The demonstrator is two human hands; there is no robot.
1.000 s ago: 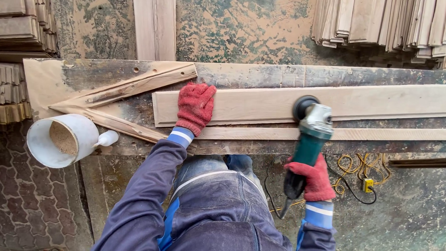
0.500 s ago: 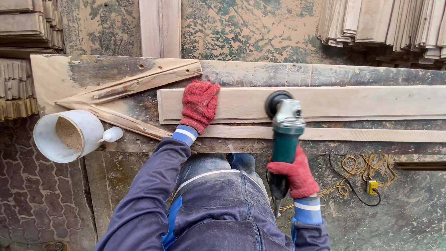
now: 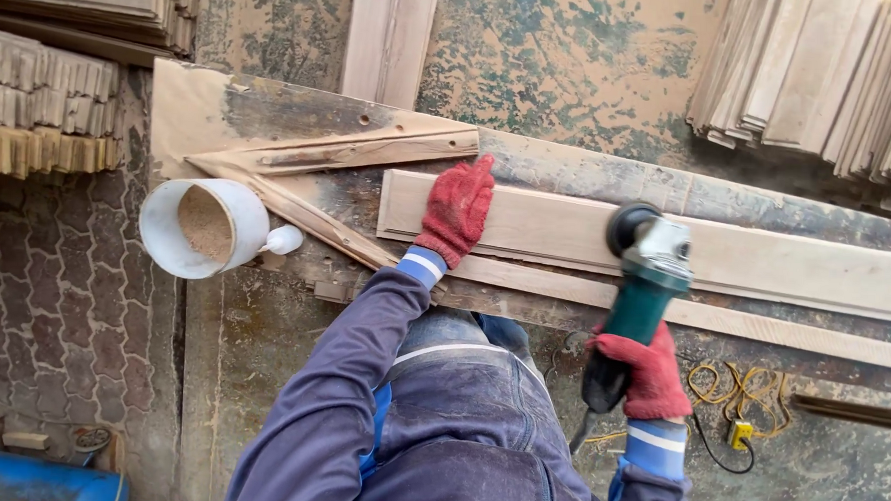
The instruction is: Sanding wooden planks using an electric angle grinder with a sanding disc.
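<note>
Meanwhile, the left hand (image 3: 455, 211), fingers together, is pressing flat on the wooden board (image 3: 765, 262) lying along the workbench (image 3: 589, 177); the right hand (image 3: 650, 375) is gripping the green angle grinder (image 3: 642, 289), its disc resting on the board.

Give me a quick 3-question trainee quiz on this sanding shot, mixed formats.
1. True or false: the left hand rests flat on the long board.
2. Multiple choice: the right hand has its grip on A) a hammer, B) the green angle grinder, C) a brush.
3. Short answer: what fills the white plastic jug at the left end of the workbench?

Key:
1. True; the gloved palm lies on the board near its left end.
2. B; the hand is around the tool's rear handle, the disc end on the board.
3. Sawdust.
</note>
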